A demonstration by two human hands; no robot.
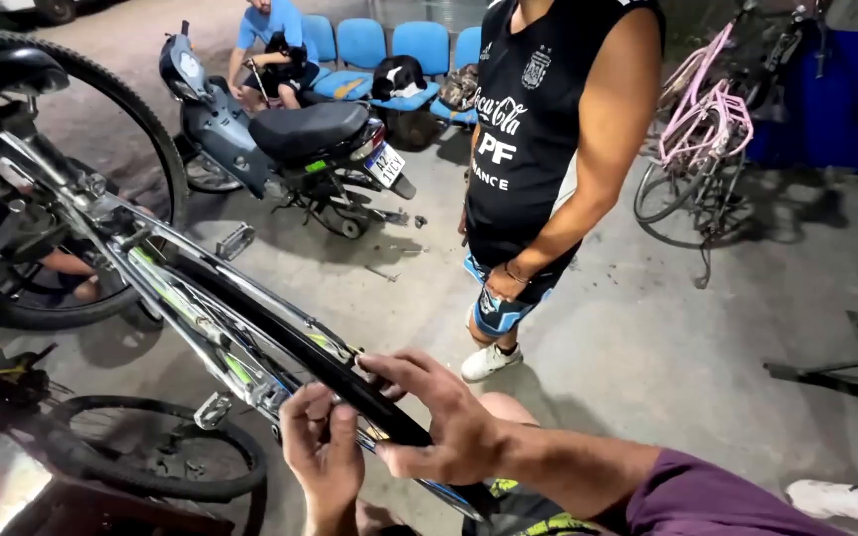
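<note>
A: Both hands are low in the frame, and they're on the same thing. The right hand [444, 422] wraps over the black rubber inner tube [330, 362], thumb under, fingers curled across the top.

B: And the left hand [322, 452]?

A: Just beside it, knuckles up, fingers pinched around that same tube where it meets the silver bicycle frame with green markings [186, 303]. Both are gripping; neither is loose.

B: Where does the tube run?

A: Diagonally along the frame tubes, from near the saddle end down into the hands.

B: Count the wheels for me.

A: Two on this bicycle that show clearly: one large black tyred wheel [101, 99] upper left, one black tyre lying low [166, 457] at lower left. One metal pedal [213, 409] sits between them.

B: And around them?

A: One dark grey motor scooter [290, 139] parked behind. One pink bicycle [702, 124] at the far right. Four blue plastic chairs [394, 45] in a row. Two other people: one standing in a black sleeveless shirt [533, 129], one seated in a blue shirt [270, 25].
</note>
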